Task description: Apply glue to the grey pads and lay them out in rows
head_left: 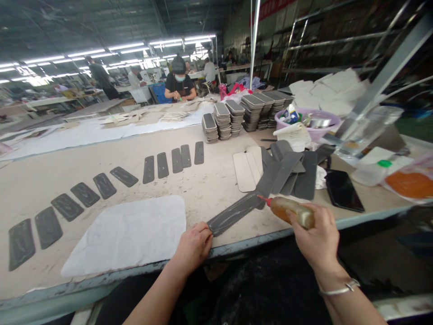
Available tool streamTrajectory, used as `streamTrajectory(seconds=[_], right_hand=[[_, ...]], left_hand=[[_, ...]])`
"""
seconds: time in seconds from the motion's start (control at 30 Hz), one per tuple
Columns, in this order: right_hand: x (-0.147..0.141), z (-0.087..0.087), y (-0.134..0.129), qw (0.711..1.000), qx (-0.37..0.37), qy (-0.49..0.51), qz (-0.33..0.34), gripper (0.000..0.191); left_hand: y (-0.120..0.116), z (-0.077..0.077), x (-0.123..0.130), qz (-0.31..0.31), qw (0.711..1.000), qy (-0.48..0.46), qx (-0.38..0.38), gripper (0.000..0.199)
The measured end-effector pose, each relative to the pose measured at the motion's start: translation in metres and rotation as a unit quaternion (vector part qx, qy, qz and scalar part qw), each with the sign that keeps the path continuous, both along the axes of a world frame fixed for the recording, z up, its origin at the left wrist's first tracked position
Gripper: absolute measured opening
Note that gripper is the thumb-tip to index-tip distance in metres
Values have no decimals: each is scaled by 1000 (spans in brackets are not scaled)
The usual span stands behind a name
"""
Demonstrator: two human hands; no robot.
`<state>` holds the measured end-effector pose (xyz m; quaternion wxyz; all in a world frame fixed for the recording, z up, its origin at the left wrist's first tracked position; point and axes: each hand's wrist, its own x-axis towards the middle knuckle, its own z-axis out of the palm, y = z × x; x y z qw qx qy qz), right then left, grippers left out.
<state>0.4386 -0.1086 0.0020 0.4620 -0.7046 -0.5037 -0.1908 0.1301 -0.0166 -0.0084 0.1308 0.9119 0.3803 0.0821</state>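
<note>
Dark-gray panel (233,213), long and narrow, bears pale, lengthwise streaks; left grip (194,242) closes on its near end, right grip (318,234) wraps a red-tipped squeeze bottle (282,209).

Factory workshop — strip lights (126,46) overhead | worktable (216,180) | stacked grey pieces (222,123) | co-worker (184,85) beyond
</note>
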Motion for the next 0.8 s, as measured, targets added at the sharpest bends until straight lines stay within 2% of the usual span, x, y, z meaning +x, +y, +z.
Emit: streamTrajectory(seconds=[0.1,0.23,0.3,0.43,0.5,0.57,0.73,0.8], right_hand=[[-7,-3,2,999,-21,23,28,26],[-19,-1,0,986,-55,72,137,24],[-18,0,-3,987,-48,78,129,23],[-5,1,-7,999,-10,35,21,25],[-2,-1,-10,1000,-16,23,7,25],[-5,-3,-13,999,-24,23,29,25],[-26,-2,-16,985,-44,47,159,24],[-26,-1,-14,985,-36,65,156,24]], left_hand=[[0,-1,0,-1,1000,-2,2,24],[1,-2,1,-3,1000,-3,6,23],[1,-2,1,-4,1000,-7,10,24],[1,-2,1,-10,1000,-14,12,23],[1,-2,0,-11,1000,-11,12,23],[1,-2,1,-10,1000,-8,12,24],[1,1,1,-12,1000,-2,10,25],[1,4,-2,-23,1000,3,2,24]])
